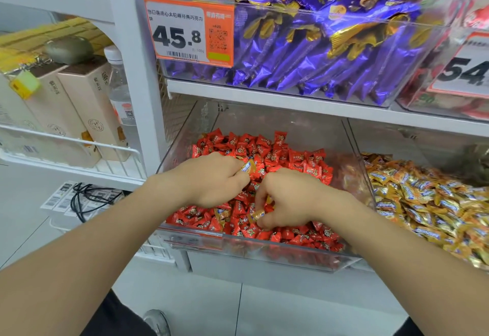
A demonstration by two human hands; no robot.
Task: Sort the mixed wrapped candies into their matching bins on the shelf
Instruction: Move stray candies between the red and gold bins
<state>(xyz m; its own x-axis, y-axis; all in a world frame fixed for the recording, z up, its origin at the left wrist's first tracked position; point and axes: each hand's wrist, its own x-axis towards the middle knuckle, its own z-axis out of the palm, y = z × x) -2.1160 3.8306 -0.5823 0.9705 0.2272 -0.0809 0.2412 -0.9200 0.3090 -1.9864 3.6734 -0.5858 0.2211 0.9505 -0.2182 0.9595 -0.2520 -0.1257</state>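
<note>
A person's left hand [211, 178] pinched a stray gold-wrapped candy [247, 166] and the right hand [289, 199] pinched a second gold candy [258, 214], both over the red candies [267, 150] in the near clear bin [177, 150], likely bound for the gold candy bin [412, 142] just right.

gold candies [257, 214] mixed among red candies [277, 155] in clear bin [291, 129].

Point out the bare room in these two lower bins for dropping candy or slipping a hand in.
Bare: the red bin's right rear corner, between the red candies and the divider; the gold bin's rear strip, behind the gold candies. Crowded: the red bin's middle and front, where the left hand and right hand dig; purple bin is packed.
</note>
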